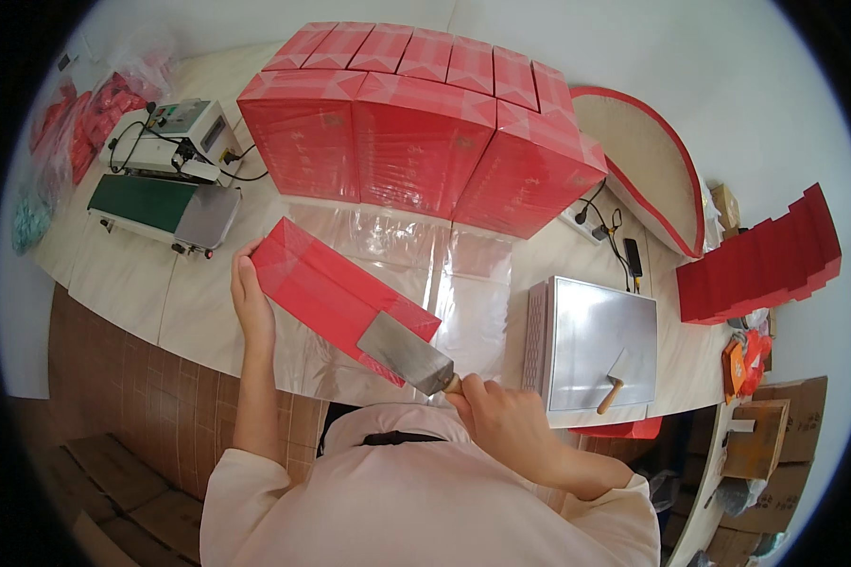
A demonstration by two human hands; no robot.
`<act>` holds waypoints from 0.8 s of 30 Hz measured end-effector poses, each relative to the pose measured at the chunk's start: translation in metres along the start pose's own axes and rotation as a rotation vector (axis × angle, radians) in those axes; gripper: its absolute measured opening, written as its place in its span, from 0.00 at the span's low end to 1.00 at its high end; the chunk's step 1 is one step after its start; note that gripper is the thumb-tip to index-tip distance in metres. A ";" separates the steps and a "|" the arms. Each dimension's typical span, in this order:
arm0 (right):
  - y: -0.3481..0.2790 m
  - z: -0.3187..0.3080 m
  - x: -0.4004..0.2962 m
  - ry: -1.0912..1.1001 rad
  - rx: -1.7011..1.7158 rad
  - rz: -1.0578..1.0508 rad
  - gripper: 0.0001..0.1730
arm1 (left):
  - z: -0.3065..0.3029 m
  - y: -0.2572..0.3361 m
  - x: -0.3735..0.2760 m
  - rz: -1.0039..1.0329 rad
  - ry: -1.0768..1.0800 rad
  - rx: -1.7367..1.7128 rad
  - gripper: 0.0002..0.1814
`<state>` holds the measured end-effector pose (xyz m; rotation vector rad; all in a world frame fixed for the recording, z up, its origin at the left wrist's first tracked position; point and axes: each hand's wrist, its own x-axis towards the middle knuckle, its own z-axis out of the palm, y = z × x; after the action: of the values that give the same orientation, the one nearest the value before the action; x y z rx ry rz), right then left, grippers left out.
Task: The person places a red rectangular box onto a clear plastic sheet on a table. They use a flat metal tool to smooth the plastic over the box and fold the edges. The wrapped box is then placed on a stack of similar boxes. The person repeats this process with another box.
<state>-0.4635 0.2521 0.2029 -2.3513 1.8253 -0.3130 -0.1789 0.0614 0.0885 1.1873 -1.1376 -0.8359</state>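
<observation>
With my left hand (250,298) I hold the far left end of a long red box (319,283) wrapped in clear film, tilted over the table. My right hand (507,422) grips the wooden handle of a wide flat metal scraper (405,354), whose blade lies against the near right end of the box. Clear plastic film (468,298) is spread on the table under the box. To the right, a metal-topped hot plate (596,326) carries a smaller scraper with a wooden handle (610,395).
Film-wrapped red boxes (425,142) are stacked at the back. A band sealing machine (170,170) stands at the left, beside plastic bags of red packets (106,106). At the right are a power strip (578,225), a phone (632,256), a red-rimmed oval board (645,163) and stacked red boxes (759,262).
</observation>
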 end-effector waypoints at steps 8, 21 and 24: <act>0.002 -0.004 -0.014 -0.010 0.046 0.049 0.17 | 0.003 -0.008 0.002 0.031 0.024 0.004 0.24; 0.016 -0.006 -0.033 -0.005 -0.063 -0.022 0.19 | 0.000 -0.013 0.006 0.049 0.012 0.055 0.26; 0.021 -0.018 -0.040 -0.018 0.058 0.042 0.19 | -0.003 -0.012 0.007 0.063 0.007 0.096 0.26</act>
<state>-0.4977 0.2853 0.2125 -2.2671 1.8291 -0.3344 -0.1738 0.0525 0.0786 1.2263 -1.2146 -0.7354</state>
